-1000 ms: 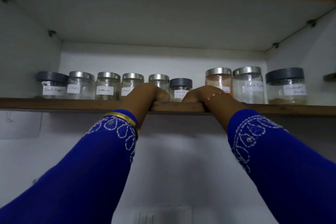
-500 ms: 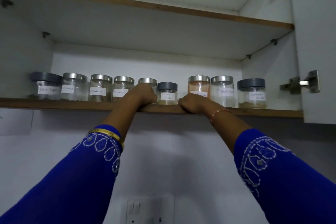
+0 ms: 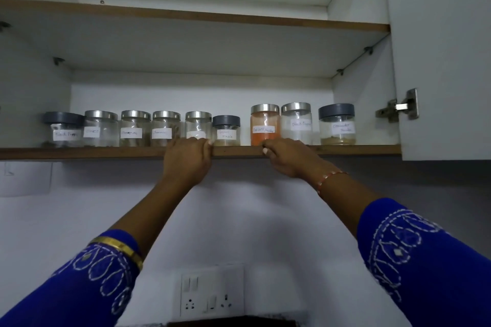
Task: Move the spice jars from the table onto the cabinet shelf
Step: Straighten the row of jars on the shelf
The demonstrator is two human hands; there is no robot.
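A row of several labelled glass spice jars stands on the wooden cabinet shelf (image 3: 79,152). A small grey-lidded jar (image 3: 226,130) sits in the middle, with a steel-lidded clear jar (image 3: 198,125) to its left and a jar of orange powder (image 3: 265,125) to its right. My left hand (image 3: 186,160) rests at the shelf's front edge below the clear jar, fingers curled. Below the orange jar, my right hand (image 3: 288,158) is curled at the same edge. Neither hand holds a jar. The table is out of view.
An open cabinet door (image 3: 441,61) with a metal hinge (image 3: 401,107) hangs at the right. An upper shelf (image 3: 186,17) runs above the jars. A wall switch and socket plate (image 3: 211,292) sits low on the white wall.
Both hands have drawn back from between the jars to the shelf's front edge. The view has pulled back and tilted up, so more of the cabinet and its door shows.
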